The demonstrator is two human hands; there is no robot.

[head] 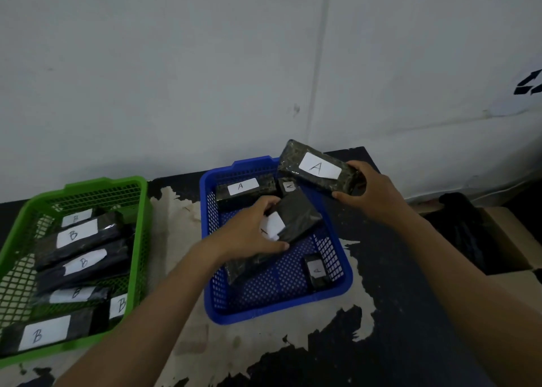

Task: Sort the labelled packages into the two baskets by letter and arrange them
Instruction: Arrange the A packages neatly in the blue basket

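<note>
B packages [76,262] in left basket [140,228], A packages [245,187] in right basket [337,287]

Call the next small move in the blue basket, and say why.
Probably: the left hand turns the black package it grips parallel to the rear A package in the blue basket. It lies diagonally across the middle, while the right hand holds the raised A package above the far corner with little flat room below.
</note>
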